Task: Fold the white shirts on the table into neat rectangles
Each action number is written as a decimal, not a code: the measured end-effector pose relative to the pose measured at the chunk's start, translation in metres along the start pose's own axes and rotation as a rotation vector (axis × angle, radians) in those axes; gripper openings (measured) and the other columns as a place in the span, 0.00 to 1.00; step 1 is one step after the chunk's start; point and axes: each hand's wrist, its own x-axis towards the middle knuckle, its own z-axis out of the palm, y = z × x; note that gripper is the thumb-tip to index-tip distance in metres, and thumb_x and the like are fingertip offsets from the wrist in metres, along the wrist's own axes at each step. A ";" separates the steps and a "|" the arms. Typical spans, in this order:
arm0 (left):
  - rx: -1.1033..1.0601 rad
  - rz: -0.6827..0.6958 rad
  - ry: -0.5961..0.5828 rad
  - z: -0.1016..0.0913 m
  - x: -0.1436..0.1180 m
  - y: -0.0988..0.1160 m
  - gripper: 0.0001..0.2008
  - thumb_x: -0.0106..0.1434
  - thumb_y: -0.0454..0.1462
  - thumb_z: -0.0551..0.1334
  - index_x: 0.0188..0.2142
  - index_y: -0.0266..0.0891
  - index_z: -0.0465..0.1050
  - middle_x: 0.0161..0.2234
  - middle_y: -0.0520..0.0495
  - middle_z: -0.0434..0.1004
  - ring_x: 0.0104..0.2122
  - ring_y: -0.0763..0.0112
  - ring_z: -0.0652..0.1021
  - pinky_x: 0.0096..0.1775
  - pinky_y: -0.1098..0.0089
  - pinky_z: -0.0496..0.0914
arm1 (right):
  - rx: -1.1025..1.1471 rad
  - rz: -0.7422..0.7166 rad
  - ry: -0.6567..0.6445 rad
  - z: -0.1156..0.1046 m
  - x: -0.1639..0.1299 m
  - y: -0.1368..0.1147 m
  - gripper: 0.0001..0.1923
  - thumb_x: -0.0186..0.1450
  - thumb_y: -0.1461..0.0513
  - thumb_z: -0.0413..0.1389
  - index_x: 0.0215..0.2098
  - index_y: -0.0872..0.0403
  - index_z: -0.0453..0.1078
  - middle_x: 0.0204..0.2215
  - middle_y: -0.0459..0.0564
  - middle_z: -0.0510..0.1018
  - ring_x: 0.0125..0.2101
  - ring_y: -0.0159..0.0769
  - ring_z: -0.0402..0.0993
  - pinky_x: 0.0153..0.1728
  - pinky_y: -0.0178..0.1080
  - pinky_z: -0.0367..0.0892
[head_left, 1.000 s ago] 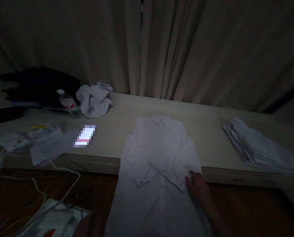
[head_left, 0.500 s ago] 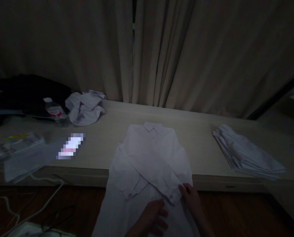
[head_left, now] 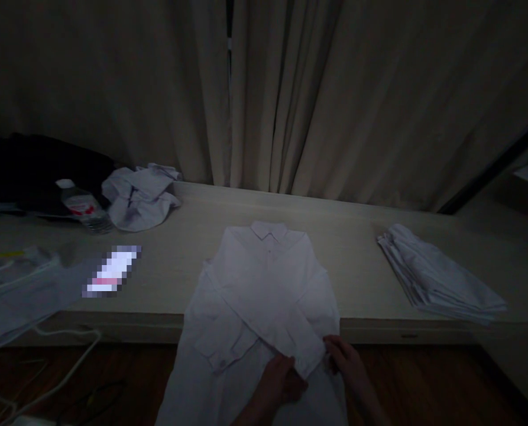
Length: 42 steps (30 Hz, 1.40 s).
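Observation:
A white collared shirt (head_left: 264, 278) lies face up, its collar toward the curtain and its lower part hanging over the table's front edge. Both sleeves are laid crosswise over its front. My left hand (head_left: 281, 381) pinches the cuff of the upper sleeve at its left corner. On the cuff's other side, my right hand (head_left: 342, 358) has its fingertips closed on the sleeve's edge. The shirt's hem runs out of view at the bottom.
To the right lies a stack of folded white garments (head_left: 441, 275). On the left are a crumpled white cloth (head_left: 142, 198), a water bottle (head_left: 84, 207), a blurred-out bright phone-like item (head_left: 113, 271), papers (head_left: 28, 296) and dark fabric (head_left: 33, 165). White cables (head_left: 68, 373) hang below the table edge.
My left hand has closed from loose, spread fingers onto the sleeve cuff. My right hand stays at the cuff's other side. The view has shifted slightly to the right.

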 end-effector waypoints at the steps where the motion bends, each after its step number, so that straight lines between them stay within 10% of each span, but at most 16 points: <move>1: -0.021 0.014 -0.015 -0.001 0.001 -0.001 0.22 0.43 0.55 0.63 0.26 0.41 0.61 0.15 0.56 0.64 0.19 0.67 0.74 0.23 0.68 0.66 | 0.019 0.016 -0.029 -0.001 -0.002 0.002 0.24 0.52 0.45 0.55 0.37 0.55 0.69 0.15 0.39 0.65 0.18 0.31 0.61 0.21 0.35 0.57; 8: 0.011 0.116 0.026 0.002 -0.010 0.006 0.23 0.47 0.45 0.63 0.41 0.41 0.62 0.17 0.56 0.70 0.18 0.72 0.73 0.22 0.73 0.60 | 0.063 0.006 -0.042 0.008 -0.011 0.006 0.23 0.50 0.54 0.59 0.42 0.54 0.66 0.25 0.44 0.73 0.24 0.33 0.68 0.24 0.35 0.60; 25: 0.029 0.128 0.000 0.013 -0.019 0.026 0.21 0.49 0.55 0.61 0.29 0.41 0.61 0.16 0.57 0.69 0.14 0.75 0.69 0.20 0.74 0.57 | -0.024 -0.071 0.150 0.014 -0.011 -0.011 0.17 0.57 0.47 0.53 0.28 0.53 0.67 0.18 0.42 0.68 0.22 0.33 0.65 0.24 0.35 0.61; 29: 0.045 0.140 -0.006 0.014 -0.021 0.031 0.21 0.48 0.55 0.61 0.27 0.40 0.61 0.15 0.56 0.68 0.14 0.76 0.67 0.20 0.74 0.56 | -0.226 -0.270 0.345 0.018 -0.019 -0.021 0.13 0.60 0.53 0.53 0.35 0.53 0.68 0.31 0.50 0.75 0.32 0.38 0.70 0.33 0.39 0.67; 35: 0.129 0.245 -0.010 0.016 -0.034 0.042 0.20 0.51 0.53 0.61 0.25 0.38 0.64 0.17 0.53 0.71 0.18 0.76 0.69 0.24 0.73 0.60 | -0.658 -0.712 0.248 0.033 -0.026 -0.034 0.09 0.60 0.62 0.54 0.39 0.47 0.72 0.45 0.52 0.73 0.53 0.44 0.63 0.51 0.50 0.62; 42: 0.180 0.245 -0.008 0.012 -0.028 0.041 0.19 0.50 0.52 0.61 0.25 0.38 0.65 0.20 0.53 0.72 0.21 0.75 0.70 0.25 0.73 0.62 | -0.677 -0.749 0.136 0.035 -0.017 -0.023 0.12 0.59 0.63 0.55 0.42 0.46 0.71 0.43 0.50 0.75 0.51 0.42 0.66 0.49 0.49 0.66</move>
